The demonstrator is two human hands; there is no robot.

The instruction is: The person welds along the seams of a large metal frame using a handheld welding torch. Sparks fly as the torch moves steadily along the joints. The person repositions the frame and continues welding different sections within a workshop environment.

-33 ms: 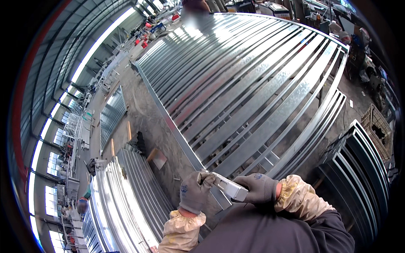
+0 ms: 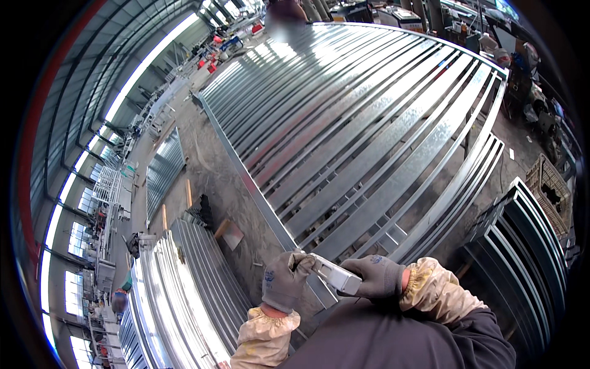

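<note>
Both my hands are in grey knitted work gloves, close in front of my body. Between them is a small pale grey-white boxy object (image 2: 338, 276), tilted, its near end face toward me; its exact kind does not show. My left hand (image 2: 286, 280) has its fingers curled against the far left end. On the other side my right hand (image 2: 376, 275) is closed around the right edge, fingertips partly hidden. Just beyond lies the corner of a large galvanized metal frame (image 2: 329, 297) with many parallel slats (image 2: 344, 237).
Ribbed metal profiles (image 2: 206, 270) are stacked at the left. Dark metal frames (image 2: 522, 246) stand at the right, near a plastic crate (image 2: 547, 190). A smaller slatted panel (image 2: 165, 172) lies farther left. Another person (image 2: 120, 299) is at the left edge.
The surroundings sit very slightly lower in the picture. My hands and the boxy object keep the same grip and place.
</note>
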